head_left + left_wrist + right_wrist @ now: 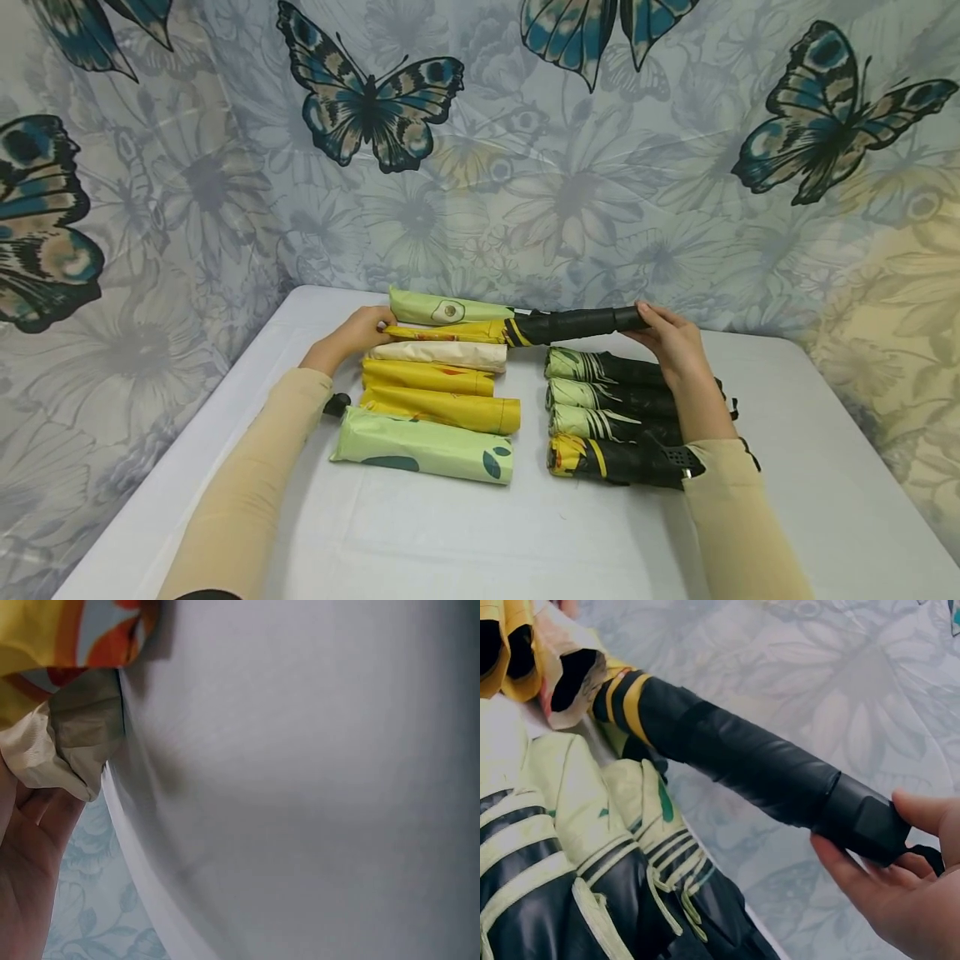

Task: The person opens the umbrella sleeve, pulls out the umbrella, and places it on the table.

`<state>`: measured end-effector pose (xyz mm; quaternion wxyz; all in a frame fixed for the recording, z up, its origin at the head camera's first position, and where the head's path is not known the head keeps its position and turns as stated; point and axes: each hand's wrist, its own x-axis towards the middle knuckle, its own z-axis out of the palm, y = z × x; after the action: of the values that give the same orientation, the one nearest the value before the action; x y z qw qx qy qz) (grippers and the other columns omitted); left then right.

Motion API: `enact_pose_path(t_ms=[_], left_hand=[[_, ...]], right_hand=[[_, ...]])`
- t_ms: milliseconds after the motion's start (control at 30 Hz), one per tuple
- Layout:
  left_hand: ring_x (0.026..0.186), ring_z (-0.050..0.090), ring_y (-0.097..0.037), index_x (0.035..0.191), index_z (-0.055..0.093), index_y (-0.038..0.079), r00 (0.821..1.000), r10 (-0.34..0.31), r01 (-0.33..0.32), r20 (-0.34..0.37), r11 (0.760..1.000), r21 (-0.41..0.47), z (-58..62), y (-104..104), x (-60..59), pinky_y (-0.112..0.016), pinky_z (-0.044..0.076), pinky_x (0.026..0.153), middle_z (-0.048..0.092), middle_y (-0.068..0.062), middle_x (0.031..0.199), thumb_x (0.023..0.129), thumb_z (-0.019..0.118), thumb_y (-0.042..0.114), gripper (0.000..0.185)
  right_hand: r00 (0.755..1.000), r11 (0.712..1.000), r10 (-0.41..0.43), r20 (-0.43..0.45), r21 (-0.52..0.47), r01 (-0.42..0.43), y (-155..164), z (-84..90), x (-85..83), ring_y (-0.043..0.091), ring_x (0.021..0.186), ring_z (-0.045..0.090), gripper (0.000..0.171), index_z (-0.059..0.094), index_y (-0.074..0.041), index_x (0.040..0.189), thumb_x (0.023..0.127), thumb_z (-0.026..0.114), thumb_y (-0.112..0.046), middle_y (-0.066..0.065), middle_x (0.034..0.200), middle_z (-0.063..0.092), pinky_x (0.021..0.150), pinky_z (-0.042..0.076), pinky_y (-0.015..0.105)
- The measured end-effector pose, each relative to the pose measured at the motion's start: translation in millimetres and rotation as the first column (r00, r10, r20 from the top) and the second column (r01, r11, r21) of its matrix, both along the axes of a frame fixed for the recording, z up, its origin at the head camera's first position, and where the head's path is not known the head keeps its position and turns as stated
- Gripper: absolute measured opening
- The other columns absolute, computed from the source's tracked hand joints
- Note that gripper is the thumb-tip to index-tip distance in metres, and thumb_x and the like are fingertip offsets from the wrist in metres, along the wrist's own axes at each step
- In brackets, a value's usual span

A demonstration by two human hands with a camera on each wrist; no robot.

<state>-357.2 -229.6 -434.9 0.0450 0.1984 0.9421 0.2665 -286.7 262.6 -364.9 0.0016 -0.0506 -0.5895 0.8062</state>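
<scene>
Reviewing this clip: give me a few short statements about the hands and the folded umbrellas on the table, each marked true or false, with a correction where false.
1. The right hand holds the black handle end of an umbrella. True.
2. The left hand rests flat on bare table. False: it grips the yellow sleeve on that umbrella.
3. Four black-and-green umbrellas lie below the right hand. True.
4. The table is dark wood. False: it is white.

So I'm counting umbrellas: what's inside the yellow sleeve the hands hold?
A black folded umbrella sticks out of the yellow sleeve; its black handle sits in the right hand. The part inside the sleeve is covered.
</scene>
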Motion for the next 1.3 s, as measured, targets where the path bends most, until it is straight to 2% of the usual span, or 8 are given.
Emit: enact_pose_path(t_ms=[133, 367, 600, 733, 833, 900, 1067, 1300], left_hand=[[0.113, 0.059, -0.035, 0.104, 0.066, 0.002, 1.000, -0.003, 0.003, -0.002, 1.000, -0.012, 0.1, 0.6, -1.1, -0.050, 0.053, 0.094, 0.064, -0.019, 0.117, 0.091, 0.064, 0.000, 0.014], [0.116, 0.058, -0.038, 0.104, 0.068, 0.001, 1.000, 0.009, -0.009, -0.005, 1.000, 0.010, -1.1, -7.7, -0.8, -0.052, 0.052, 0.097, 0.064, -0.020, 0.116, 0.090, 0.064, -0.003, 0.015], [0.115, 0.059, -0.039, 0.103, 0.068, 0.001, 1.000, 0.004, -0.004, 0.001, 1.000, 0.017, -0.7, -8.2, -0.7, -0.049, 0.054, 0.094, 0.064, -0.020, 0.115, 0.090, 0.066, 0.000, 0.014], [0.117, 0.058, -0.040, 0.108, 0.068, 0.000, 1.000, 0.008, -0.008, 0.012, 1.000, 0.014, -0.5, -6.1, -0.7, -0.047, 0.055, 0.094, 0.064, -0.020, 0.117, 0.089, 0.068, 0.002, 0.019], [0.117, 0.058, -0.041, 0.110, 0.068, -0.001, 1.000, 0.003, -0.003, 0.009, 1.000, 0.017, -0.8, -5.1, -0.6, -0.048, 0.055, 0.093, 0.064, -0.021, 0.118, 0.089, 0.068, 0.002, 0.022], [0.117, 0.058, -0.041, 0.111, 0.068, -0.001, 1.000, -0.002, 0.001, 0.004, 1.000, 0.022, -1.0, -5.0, -0.4, -0.048, 0.055, 0.093, 0.064, -0.022, 0.118, 0.089, 0.067, 0.002, 0.022], [0.117, 0.058, -0.041, 0.111, 0.068, -0.001, 1.000, -0.002, 0.002, 0.001, 1.000, 0.026, -2.3, -5.3, -1.0, -0.048, 0.055, 0.093, 0.064, -0.021, 0.117, 0.089, 0.067, 0.001, 0.021], [0.116, 0.058, -0.041, 0.110, 0.067, -0.001, 1.000, 0.001, -0.001, 0.002, 1.000, 0.022, -3.0, -4.9, -0.5, -0.047, 0.056, 0.093, 0.064, -0.021, 0.117, 0.089, 0.067, 0.001, 0.021]], right_hand=[[1.000, 1.000, -0.003, -0.007, 0.000, 0.003, 2.9, -0.3, -0.7, 0.005, 0.086, 0.071, 0.073, 0.024, 0.004, 0.152, 0.094, 0.065, -0.016, -0.007, 0.115, 0.053, 0.083, 0.059, 0.022], [0.983, 0.983, -0.181, 0.032, 0.018, 0.181, 18.3, 2.2, 2.6, 0.007, 0.079, 0.069, 0.066, 0.040, 0.001, 0.146, 0.091, 0.068, -0.019, -0.004, 0.117, 0.049, 0.076, 0.060, 0.022], [0.973, 0.963, -0.221, 0.072, -0.139, 0.229, 46.9, -0.3, 9.3, 0.013, 0.076, 0.071, 0.016, 0.069, -0.013, 0.104, 0.088, 0.071, -0.013, -0.003, 0.117, 0.048, 0.072, 0.062, 0.027], [0.963, 0.946, -0.244, 0.115, -0.190, 0.263, 60.6, -4.4, 10.7, 0.017, 0.073, 0.071, 0.055, 0.052, -0.012, 0.140, 0.088, 0.071, -0.012, -0.006, 0.122, 0.045, 0.069, 0.062, 0.029], [0.953, 0.926, -0.262, 0.154, -0.237, 0.293, 69.1, -8.3, 10.0, 0.020, 0.070, 0.071, 0.073, 0.034, -0.008, 0.150, 0.088, 0.071, -0.010, -0.006, 0.125, 0.043, 0.065, 0.062, 0.033], [0.949, 0.912, -0.261, 0.178, -0.276, 0.303, 74.0, -10.9, 9.1, 0.021, 0.069, 0.071, 0.059, 0.049, -0.012, 0.142, 0.088, 0.070, -0.007, -0.005, 0.126, 0.043, 0.063, 0.062, 0.035], [0.952, 0.899, -0.218, 0.213, -0.337, 0.281, 83.7, -15.3, 7.7, 0.026, 0.069, 0.072, 0.008, 0.072, -0.006, 0.093, 0.087, 0.069, -0.001, -0.002, 0.108, 0.059, 0.062, 0.062, 0.041], [0.962, 0.928, -0.157, 0.222, -0.301, 0.221, 89.9, -18.4, 1.9, 0.024, 0.069, 0.072, 0.013, 0.075, -0.007, 0.080, 0.089, 0.067, -0.002, 0.000, 0.081, 0.069, 0.063, 0.062, 0.043]])
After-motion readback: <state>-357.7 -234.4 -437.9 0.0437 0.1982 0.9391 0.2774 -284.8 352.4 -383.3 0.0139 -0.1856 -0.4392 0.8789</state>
